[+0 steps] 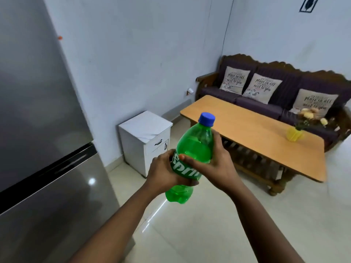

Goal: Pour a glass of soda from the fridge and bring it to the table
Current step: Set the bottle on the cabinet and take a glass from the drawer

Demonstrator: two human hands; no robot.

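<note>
Soda bottle (191,160), green with a blue cap (207,119) on, held tilted in mid-air over the floor; label reads "Spri…" (remainder hidden). Left hand (167,173) wraps the label band; right hand (216,164) closes around the shoulder. Fridge (43,130) stands shut at left. Fetching looks done; no glass is visible, so pouring and delivery to the surface (252,133) remain.

A green Sprite bottle (191,149) with a blue cap (207,119) sits mid-frame, tilted with its cap toward the upper right, capped and mostly full. The closed grey fridge (41,130) fills the left. The wooden table (252,133) stands at right.
</note>
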